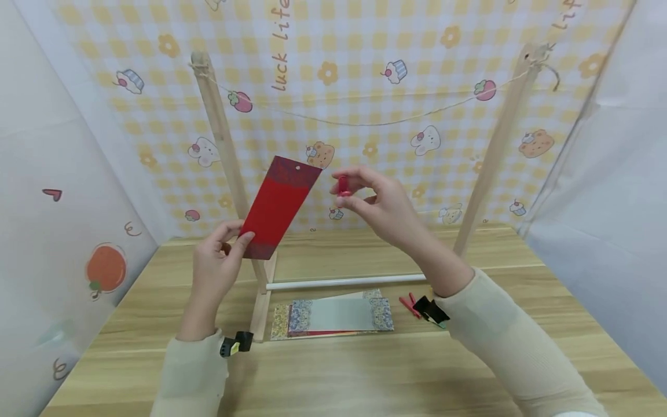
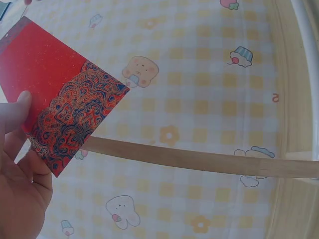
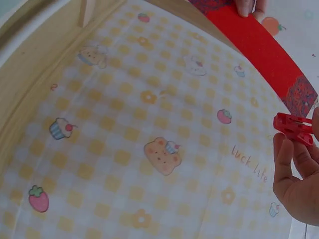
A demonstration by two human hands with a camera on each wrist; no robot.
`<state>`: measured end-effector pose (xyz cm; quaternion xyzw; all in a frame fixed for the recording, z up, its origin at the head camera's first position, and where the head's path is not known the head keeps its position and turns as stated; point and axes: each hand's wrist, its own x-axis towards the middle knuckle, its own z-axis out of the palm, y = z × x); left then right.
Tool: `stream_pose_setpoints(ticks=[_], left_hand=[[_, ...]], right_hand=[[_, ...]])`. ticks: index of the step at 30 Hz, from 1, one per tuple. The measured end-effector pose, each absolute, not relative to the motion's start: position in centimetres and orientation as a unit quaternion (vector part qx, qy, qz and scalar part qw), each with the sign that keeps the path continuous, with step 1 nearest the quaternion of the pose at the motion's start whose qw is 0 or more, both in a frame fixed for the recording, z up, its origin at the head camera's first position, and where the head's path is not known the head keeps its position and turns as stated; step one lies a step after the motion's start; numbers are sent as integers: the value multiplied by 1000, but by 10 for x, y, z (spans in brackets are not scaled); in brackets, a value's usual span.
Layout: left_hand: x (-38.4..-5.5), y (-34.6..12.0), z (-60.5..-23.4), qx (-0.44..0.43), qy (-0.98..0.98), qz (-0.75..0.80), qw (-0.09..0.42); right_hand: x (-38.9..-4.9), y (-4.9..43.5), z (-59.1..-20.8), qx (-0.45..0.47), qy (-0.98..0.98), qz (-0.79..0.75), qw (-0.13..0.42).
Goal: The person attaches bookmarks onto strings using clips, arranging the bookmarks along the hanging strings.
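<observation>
My left hand (image 1: 219,252) pinches the lower left edge of a red card (image 1: 278,209), between thumb and fingers. The card is held up at a tilt, with a small hole at its top end; the left wrist view shows dark blue and orange patterning on its lower end (image 2: 75,114). To the right of the card, my right hand (image 1: 383,202) pinches a red clothespin (image 1: 343,186) between thumb and fingers. In the right wrist view the clothespin (image 3: 289,127) appears close to the card's patterned end. Clothespin and card are apart in the head view.
A thin string (image 1: 365,124) sags between two wooden posts (image 1: 224,139). A white rod (image 1: 344,282) runs low between them. Several patterned cards (image 1: 341,314) lie stacked on the wooden table (image 1: 333,376). More red clothespins (image 1: 410,307) lie by the right wrist strap.
</observation>
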<state>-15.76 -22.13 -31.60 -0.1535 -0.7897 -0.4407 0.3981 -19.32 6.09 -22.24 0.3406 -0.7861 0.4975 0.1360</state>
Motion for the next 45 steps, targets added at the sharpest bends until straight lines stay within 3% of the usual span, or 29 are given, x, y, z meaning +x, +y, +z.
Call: stream_pose_setpoints(ticks=[9, 19, 33, 45], left_hand=[[-164, -229, -307, -131, -766, -481, 406], [-167, -234, -298, -98, -748, -525, 395], [-178, -231, -289, -102, -735, -532, 408], [-181, -230, -281, -107, -728, -548, 398]], right_hand=[[-202, 36, -198, 392, -738, 525, 162], [-204, 7, -171, 400, -691, 594, 104], [-214, -22, -139, 395, -618, 676, 71], [-220, -36, -117, 400, -596, 689, 99]])
